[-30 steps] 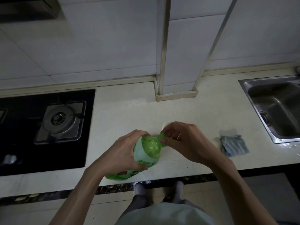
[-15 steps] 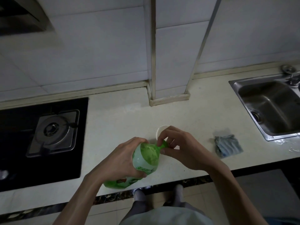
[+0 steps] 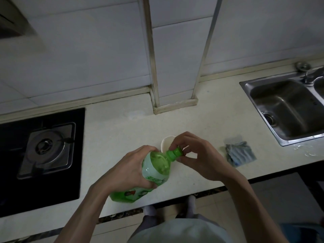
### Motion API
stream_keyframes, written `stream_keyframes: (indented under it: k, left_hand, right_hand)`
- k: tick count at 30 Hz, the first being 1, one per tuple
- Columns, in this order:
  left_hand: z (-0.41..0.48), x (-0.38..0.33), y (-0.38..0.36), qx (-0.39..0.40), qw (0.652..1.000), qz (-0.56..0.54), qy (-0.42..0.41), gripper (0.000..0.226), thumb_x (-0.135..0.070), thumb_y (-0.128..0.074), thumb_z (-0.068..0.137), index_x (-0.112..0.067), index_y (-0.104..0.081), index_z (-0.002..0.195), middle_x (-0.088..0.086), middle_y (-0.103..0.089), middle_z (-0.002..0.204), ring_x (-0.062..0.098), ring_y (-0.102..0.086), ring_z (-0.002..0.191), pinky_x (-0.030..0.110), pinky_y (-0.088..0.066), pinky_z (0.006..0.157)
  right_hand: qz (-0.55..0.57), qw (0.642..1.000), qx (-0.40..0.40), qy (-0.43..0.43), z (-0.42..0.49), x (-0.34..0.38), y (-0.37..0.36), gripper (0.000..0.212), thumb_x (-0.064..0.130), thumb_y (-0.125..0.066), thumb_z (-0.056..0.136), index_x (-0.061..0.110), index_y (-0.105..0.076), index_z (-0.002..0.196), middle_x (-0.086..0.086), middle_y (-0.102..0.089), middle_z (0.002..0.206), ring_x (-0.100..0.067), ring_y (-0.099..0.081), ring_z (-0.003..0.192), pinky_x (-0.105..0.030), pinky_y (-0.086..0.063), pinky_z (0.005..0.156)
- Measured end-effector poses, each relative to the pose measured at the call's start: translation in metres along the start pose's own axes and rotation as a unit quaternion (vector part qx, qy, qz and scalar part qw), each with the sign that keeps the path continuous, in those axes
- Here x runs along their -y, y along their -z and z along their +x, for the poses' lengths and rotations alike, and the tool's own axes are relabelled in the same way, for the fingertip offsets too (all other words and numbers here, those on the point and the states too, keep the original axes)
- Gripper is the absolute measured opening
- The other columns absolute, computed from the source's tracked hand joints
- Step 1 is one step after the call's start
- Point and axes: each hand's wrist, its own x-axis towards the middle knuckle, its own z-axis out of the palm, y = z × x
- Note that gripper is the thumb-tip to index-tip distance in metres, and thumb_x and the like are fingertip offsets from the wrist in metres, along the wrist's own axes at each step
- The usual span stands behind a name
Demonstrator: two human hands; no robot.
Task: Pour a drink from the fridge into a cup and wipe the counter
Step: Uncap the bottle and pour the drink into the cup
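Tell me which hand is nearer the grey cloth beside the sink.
Right. The right hand, pinching the cap, is just left of the cloth; the left hand grips the bottle farther left.

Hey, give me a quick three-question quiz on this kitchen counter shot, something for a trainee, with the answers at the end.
1. True or false: the cap is already off the bottle.
2. Where is the cloth? A) on the counter, between the cup and the sink; B) inside the sink; C) draped over the cup.
3. Fill in: the left hand grips the ____.

Key
1. False: the right hand pinches the cap, which sits on the bottle's neck.
2. A.
3. Bottle.
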Motion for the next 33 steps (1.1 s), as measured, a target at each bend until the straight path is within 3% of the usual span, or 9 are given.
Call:
stream_keyframes:
  k: [3,7,13,19,33]
  left_hand:
    - [0.004,0.002,0.003,0.003,1.000,0.003,0.004,0.078,-0.042,-0.087,0.052,-0.047,-0.045,0.118,-0.028,-0.052,0.109,-0.005,-0.054,0.099,0.017,-0.049,0.078]
    - [0.008,0.007,0.005,-0.002,1.000,0.003,0.017,0.077,-0.044,-0.086,0.053,-0.048,-0.045,0.117,-0.029,-0.052,0.109,-0.006,-0.053,0.099,0.014,-0.047,0.075]
    - [0.017,0.012,0.007,-0.003,0.999,0.010,0.034,0.076,-0.045,-0.085,0.055,-0.047,-0.043,0.119,-0.028,-0.050,0.110,-0.005,-0.053,0.098,0.019,-0.049,0.076]
    - [0.025,0.017,0.007,0.007,0.998,0.029,0.046,0.072,-0.042,-0.083,0.060,-0.046,-0.039,0.117,-0.029,-0.045,0.110,-0.007,-0.052,0.095,0.018,-0.048,0.072]
    - [0.032,0.023,0.007,0.050,0.993,0.084,0.068,0.067,-0.048,-0.078,0.063,-0.042,-0.036,0.115,-0.026,-0.039,0.110,-0.001,-0.052,0.093,0.025,-0.051,0.070]
  right_hand:
    - [0.024,0.999,-0.041,-0.013,0.002,-0.006,0.014,0.031,0.001,-0.074,0.081,0.018,-0.067,0.107,0.006,-0.059,0.111,-0.016,-0.064,0.085,-0.027,-0.057,0.074]
    - [-0.026,0.996,-0.068,-0.051,0.005,-0.019,0.025,0.029,0.007,-0.073,0.082,0.018,-0.068,0.109,0.005,-0.059,0.111,-0.010,-0.066,0.075,-0.021,-0.056,0.073]
    - [-0.039,0.988,-0.098,-0.112,0.004,-0.032,0.018,0.028,0.012,-0.072,0.085,0.019,-0.067,0.111,0.007,-0.058,0.109,-0.007,-0.066,0.074,-0.018,-0.056,0.070]
    - [-0.038,0.973,-0.137,-0.179,-0.002,-0.038,0.008,0.028,0.015,-0.074,0.084,0.021,-0.062,0.108,0.015,-0.056,0.087,0.009,-0.059,0.073,-0.005,-0.044,0.059]
    - [-0.044,0.969,-0.134,-0.202,-0.015,-0.050,0.007,0.025,0.017,-0.073,0.085,0.022,-0.064,0.107,0.015,-0.056,0.087,0.007,-0.060,0.069,-0.006,-0.045,0.059]
